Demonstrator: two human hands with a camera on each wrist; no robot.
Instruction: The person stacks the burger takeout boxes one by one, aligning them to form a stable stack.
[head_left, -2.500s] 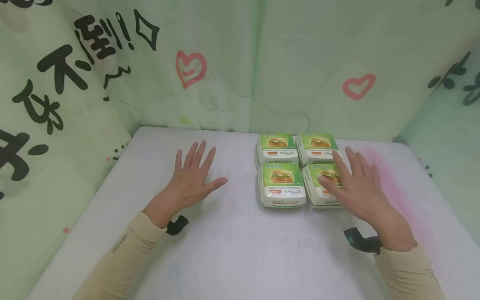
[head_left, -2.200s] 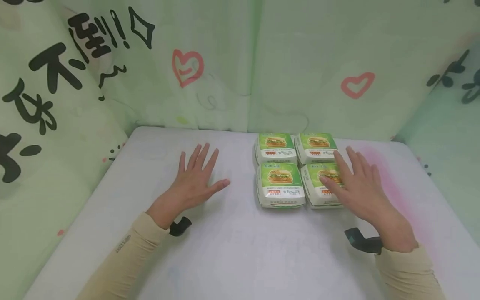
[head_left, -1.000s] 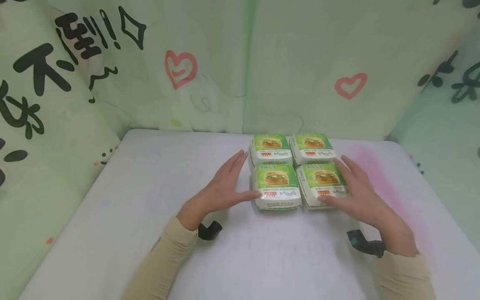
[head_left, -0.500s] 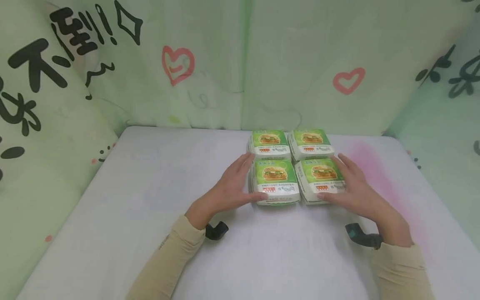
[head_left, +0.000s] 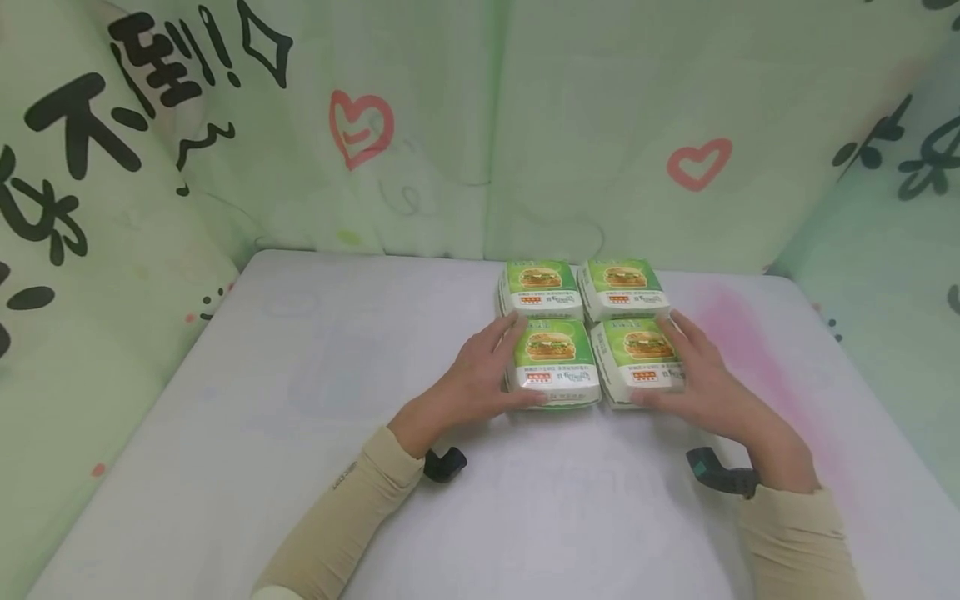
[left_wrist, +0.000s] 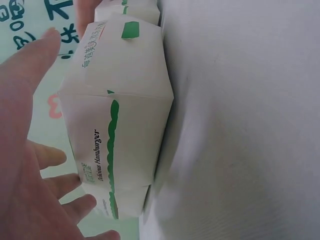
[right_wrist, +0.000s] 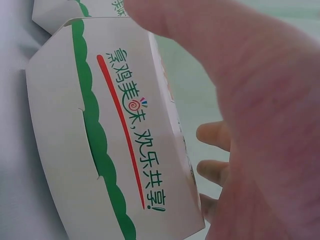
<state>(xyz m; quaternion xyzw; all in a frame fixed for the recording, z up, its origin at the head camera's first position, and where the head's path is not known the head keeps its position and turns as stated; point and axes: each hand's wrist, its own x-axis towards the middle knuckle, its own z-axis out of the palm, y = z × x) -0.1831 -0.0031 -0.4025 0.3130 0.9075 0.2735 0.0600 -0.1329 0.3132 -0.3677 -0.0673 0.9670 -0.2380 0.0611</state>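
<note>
- Movement shows first in the head view: the left hand (head_left: 476,379), spread over the table (head_left: 337,333) well to the left about two seconds ago, is now at the left side of the front-left box (head_left: 558,358), thumb along its front edge. The right hand (head_left: 708,383) has shifted less, and lies round the right side of the front-right box (head_left: 639,358).
- That puts the front pair between the two hands, so the work looks to be at making contact; the boxes sit flat on the table, two by two, with the back-left box (head_left: 542,287) and back-right box (head_left: 624,287) behind.
- All four boxes appear closed, burger pictures on top; what is in them cannot be seen.
- Left wrist view: fingers gently bent and well parted from the thumb, with the front-left box beside them, not gripped; whether a fingertip touches it I cannot tell.
- Right wrist view: thumb stretched across a corner of the front-right box, fingers loosely extended along its far side; no firm hold shows, and pressure cannot be judged.
</note>
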